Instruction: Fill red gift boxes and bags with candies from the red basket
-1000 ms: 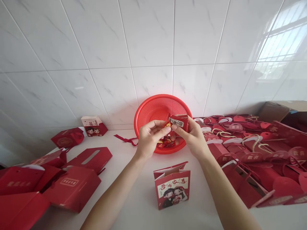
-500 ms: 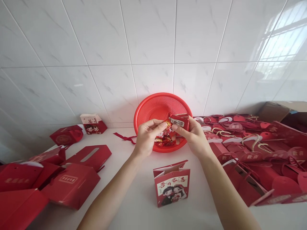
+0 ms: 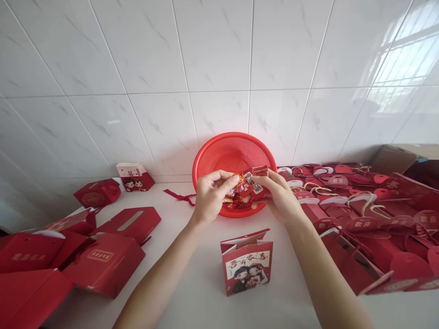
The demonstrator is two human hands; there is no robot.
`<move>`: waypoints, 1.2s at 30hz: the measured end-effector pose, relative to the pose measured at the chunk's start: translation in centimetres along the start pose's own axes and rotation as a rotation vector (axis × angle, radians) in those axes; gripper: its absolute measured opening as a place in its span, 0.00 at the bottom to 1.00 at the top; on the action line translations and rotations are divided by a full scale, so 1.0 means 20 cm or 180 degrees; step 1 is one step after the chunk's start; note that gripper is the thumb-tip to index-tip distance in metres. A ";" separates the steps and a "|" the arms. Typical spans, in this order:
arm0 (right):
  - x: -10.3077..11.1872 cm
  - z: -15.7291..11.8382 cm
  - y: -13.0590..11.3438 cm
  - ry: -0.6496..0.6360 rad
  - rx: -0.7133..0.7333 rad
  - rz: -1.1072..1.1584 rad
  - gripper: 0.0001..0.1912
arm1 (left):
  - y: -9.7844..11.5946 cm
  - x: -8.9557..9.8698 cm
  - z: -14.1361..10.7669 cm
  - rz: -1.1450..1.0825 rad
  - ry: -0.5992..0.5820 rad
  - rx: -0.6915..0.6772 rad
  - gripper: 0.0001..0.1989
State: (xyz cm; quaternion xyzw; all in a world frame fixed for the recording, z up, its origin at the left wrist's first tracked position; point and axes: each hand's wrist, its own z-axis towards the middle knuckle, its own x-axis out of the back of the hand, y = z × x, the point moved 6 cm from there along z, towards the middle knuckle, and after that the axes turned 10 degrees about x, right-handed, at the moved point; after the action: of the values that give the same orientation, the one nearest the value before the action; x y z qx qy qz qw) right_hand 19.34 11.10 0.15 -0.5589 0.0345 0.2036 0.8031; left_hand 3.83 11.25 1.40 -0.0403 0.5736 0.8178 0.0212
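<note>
My left hand (image 3: pixel 213 194) pinches a small red wrapped candy (image 3: pixel 243 181) with gold marks, in front of the red plastic basket (image 3: pixel 200 160). Close beside it, my right hand (image 3: pixel 279 194) has its thumb and fingers closed on a small red packet (image 3: pixel 258 191) with a white label and dark characters. The basket leans against the wall, and wrapped candies (image 3: pixel 236 202) lie in its lower part beneath my hands. Below, a red gift box (image 3: pixel 247 267) with a cartoon couple on its front stands upright on the table, its top open.
Several red boxes (image 3: pixel 103 262) lie at the left. A small box (image 3: pixel 134 177) stands by the wall, with a red ribbon (image 3: pixel 180 197) near the basket. Many red boxes with cord handles (image 3: pixel 338 201) crowd the right side, before a cardboard box (image 3: pixel 394 160).
The packet in my right hand has tilted and dropped slightly, and its label now faces me at a different angle. My left hand keeps its pinch almost in place.
</note>
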 end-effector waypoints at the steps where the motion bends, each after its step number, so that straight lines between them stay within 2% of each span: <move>1: 0.00 0.00 0.00 -0.0023 0.0001 -0.0004 0.14 | 0.00 0.00 0.00 0.0040 0.0022 -0.0034 0.11; 6: 0.01 0.01 0.00 -0.0122 0.0214 -0.0213 0.20 | -0.03 -0.03 0.02 0.0149 -0.0135 -0.0014 0.11; 11: 0.06 0.02 -0.02 0.0199 0.0476 -0.0223 0.21 | -0.19 -0.02 0.14 0.0181 -0.0334 0.0264 0.19; 12: 0.07 0.02 -0.03 0.0276 0.0524 -0.0214 0.21 | -0.24 -0.01 0.17 0.0439 -0.0349 0.0241 0.17; 15: 0.10 0.02 -0.04 0.0388 0.0615 -0.0211 0.21 | -0.40 -0.02 0.24 0.1792 -0.0441 0.0087 0.05; 19: 0.11 0.02 -0.04 0.0431 0.0535 -0.0199 0.21 | -0.59 -0.06 0.27 0.3176 -0.0823 0.0029 0.13; 23: 0.11 0.03 -0.01 0.0444 0.0339 -0.0162 0.23 | -0.67 -0.07 0.27 0.3522 -0.0810 0.0196 0.12; 28: 0.11 0.04 0.00 0.0382 0.0319 -0.0151 0.22 | -0.64 -0.04 0.30 0.3250 -0.0751 0.0129 0.07; 31: 0.11 0.04 0.01 0.0385 0.0287 -0.0147 0.21 | -0.55 0.01 0.32 0.2165 -0.0629 0.0321 0.05; 33: 0.12 0.04 0.00 0.0375 0.0255 -0.0135 0.21 | -0.45 0.04 0.31 0.1232 -0.0539 0.0479 0.12; 36: 0.11 0.03 -0.03 0.0360 0.0297 -0.0106 0.20 | -0.28 0.06 0.27 0.0442 -0.0481 0.0488 0.20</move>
State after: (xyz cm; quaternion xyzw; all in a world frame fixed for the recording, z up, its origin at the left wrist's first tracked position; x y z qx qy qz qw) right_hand 21.49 12.20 0.28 -0.5320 0.0800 0.1564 0.8283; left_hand 2.85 18.14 -2.15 0.0631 0.6326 0.7718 0.0108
